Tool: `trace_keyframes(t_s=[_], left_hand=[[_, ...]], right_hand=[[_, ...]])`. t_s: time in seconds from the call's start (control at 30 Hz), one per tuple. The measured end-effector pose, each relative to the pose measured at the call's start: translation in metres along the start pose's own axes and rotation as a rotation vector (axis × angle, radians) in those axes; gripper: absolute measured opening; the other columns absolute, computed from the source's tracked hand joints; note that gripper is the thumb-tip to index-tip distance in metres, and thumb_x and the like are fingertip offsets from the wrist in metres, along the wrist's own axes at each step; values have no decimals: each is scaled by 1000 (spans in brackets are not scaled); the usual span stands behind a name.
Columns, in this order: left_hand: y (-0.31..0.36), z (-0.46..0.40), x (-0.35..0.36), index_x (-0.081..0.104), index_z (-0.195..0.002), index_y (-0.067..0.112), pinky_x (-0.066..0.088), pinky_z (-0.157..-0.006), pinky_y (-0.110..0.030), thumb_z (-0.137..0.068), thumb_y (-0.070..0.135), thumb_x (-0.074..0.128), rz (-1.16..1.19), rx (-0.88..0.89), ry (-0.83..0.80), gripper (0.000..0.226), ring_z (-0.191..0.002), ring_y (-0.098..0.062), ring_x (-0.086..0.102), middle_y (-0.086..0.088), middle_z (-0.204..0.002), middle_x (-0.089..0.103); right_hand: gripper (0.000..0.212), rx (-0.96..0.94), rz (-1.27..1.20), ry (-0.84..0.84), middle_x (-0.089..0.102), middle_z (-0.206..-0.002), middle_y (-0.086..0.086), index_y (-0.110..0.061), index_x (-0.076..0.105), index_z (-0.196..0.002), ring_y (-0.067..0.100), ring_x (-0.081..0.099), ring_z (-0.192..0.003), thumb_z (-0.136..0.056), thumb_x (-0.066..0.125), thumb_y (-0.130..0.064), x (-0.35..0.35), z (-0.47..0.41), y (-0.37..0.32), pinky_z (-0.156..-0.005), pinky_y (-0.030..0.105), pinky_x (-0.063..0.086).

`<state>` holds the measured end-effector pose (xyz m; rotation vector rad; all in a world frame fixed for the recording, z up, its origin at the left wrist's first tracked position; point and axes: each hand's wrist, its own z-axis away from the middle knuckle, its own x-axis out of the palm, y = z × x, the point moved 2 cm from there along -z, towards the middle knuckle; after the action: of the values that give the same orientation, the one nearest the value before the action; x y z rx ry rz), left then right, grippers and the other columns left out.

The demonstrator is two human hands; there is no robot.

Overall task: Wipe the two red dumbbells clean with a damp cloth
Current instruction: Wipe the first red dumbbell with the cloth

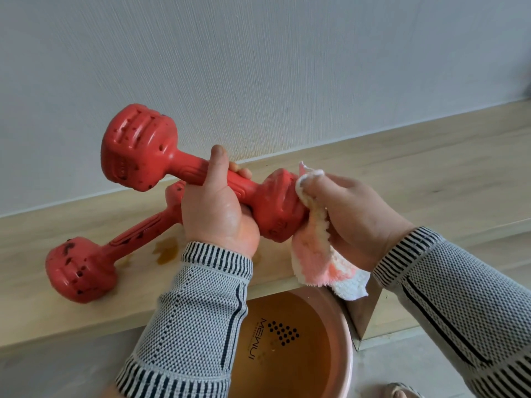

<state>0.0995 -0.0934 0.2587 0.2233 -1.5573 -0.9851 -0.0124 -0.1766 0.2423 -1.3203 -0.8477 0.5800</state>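
Note:
My left hand (218,208) grips the handle of a red dumbbell (143,147) and holds it lifted above a wooden ledge, one spotted head up at the left, the other head toward my right hand. My right hand (353,214) holds a pink and white cloth (321,265) pressed against that nearer head. The cloth hangs down below the hand. A second red dumbbell (83,268) with dark spots lies on the ledge at the left, its far head partly hidden behind the lifted one.
The light wooden ledge (431,173) runs along a pale wall (258,67). A brownish wet patch (168,251) lies on the ledge. A pink basin (293,349) of brownish water stands on the floor below. A foot shows at the bottom edge.

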Motion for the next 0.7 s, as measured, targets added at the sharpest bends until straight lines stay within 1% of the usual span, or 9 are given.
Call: trace_keyframes(t_s=[0.1,0.23,0.37,0.43,0.47,0.53,0.6,0.63,0.7], left_hand=[[1,-1,0,55,-79,14,48,-100,-52,-94,18,64,3,16,23,18,-54,-10,54,3,-63,53],[0,-1,1,55,-77,14,50,-98,-52,-93,19,64,-2,15,24,19,-55,-10,53,3,-62,53],[-1,1,1,56,-75,14,49,-96,-59,-92,20,66,-19,6,11,21,-56,-10,55,2,-61,53],[0,1,1,56,-76,14,49,-98,-52,-92,20,66,-9,-8,4,20,-55,-10,54,2,-62,53],[1,0,1,57,-77,15,50,-96,-48,-92,20,66,2,-22,-1,18,-56,-11,54,3,-63,54],[3,-3,0,57,-84,15,52,-94,-47,-91,22,67,54,-60,-10,14,-58,-11,55,4,-64,55],[5,-7,-2,55,-93,15,53,-92,-49,-90,23,68,94,-70,-3,16,-59,-12,55,3,-65,55],[5,-8,-3,54,-96,15,53,-92,-51,-90,22,68,91,-55,10,18,-58,-12,55,3,-64,56],[5,-6,-3,55,-95,14,51,-95,-54,-91,21,68,63,-21,31,15,-56,-12,56,3,-63,56]], right_hand=[[31,-10,28,-10,51,-72,10,-8,50,-90,22,50,-57,-64,64,-15,2,2,0,-55,34,44],[34,-35,87,92,48,-71,9,-12,51,-89,22,46,-60,-58,64,-17,1,1,-1,-54,34,38],[18,-79,113,145,46,-64,5,-10,56,-83,19,44,-57,-71,61,-23,-2,-1,-1,-50,29,39],[20,-72,82,186,51,-68,7,-5,60,-79,21,48,-62,-79,59,-25,-7,-4,-2,-58,34,45],[22,-53,46,224,55,-71,9,-2,65,-82,22,52,-65,-83,59,-23,-10,-6,-3,-64,38,47],[20,-27,-49,307,60,-71,10,0,70,-90,22,56,-66,-90,56,-15,-17,-6,-7,-69,40,48],[17,-38,-68,371,59,-64,9,2,67,-87,23,56,-59,-90,56,-11,-22,-4,-10,-61,37,49],[12,-55,-49,395,56,-61,7,-1,65,-82,21,53,-56,-88,58,-10,-23,-3,-12,-56,34,46],[5,-96,-14,402,53,-61,5,-7,62,-80,16,50,-54,-85,62,-8,-20,0,-12,-51,29,43]])
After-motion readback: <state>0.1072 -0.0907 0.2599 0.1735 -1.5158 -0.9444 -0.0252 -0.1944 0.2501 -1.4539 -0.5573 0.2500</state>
